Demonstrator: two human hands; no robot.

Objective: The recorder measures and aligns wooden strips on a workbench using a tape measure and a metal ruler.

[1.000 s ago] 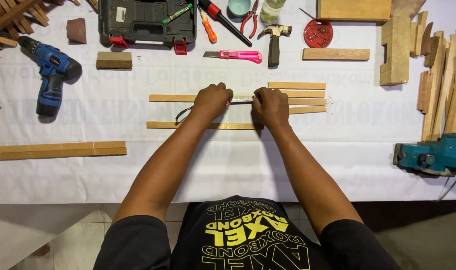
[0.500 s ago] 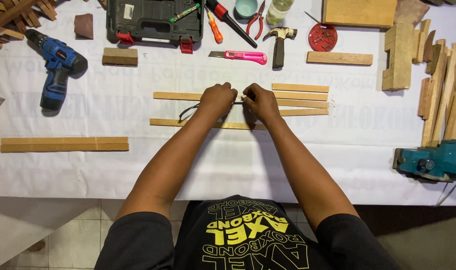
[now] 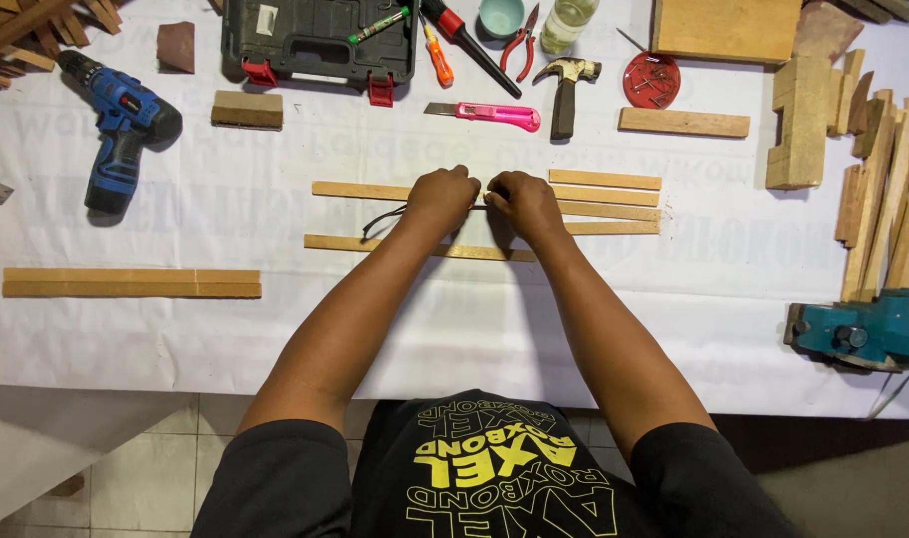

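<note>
Smooth, pale wooden slats [image 3: 360, 189], long, thin and flat, laid flat near the middle of a table [image 3: 474, 329] covered in a white sheet with faint mirrored print. Left hand [image 3: 443, 199] curled into a loose fist over the upper slat, fingers closed around a small object mostly hidden inside the grip; black cord [image 3: 378, 219] looping out at the left of the fist. Right hand [image 3: 522, 202] just beside, fingers bent and pinched toward the left hand, fingertips nearly meeting it; contents of the pinch too small to tell. Second slat [image 3: 355, 242] lying parallel, nearer the front edge, passing under both wrists. Stack of similar slats [image 3: 614, 202] touching at the right. Pink utility knife [image 3: 484, 114] and steel hammer [image 3: 566, 88] toward the far edge.
</note>
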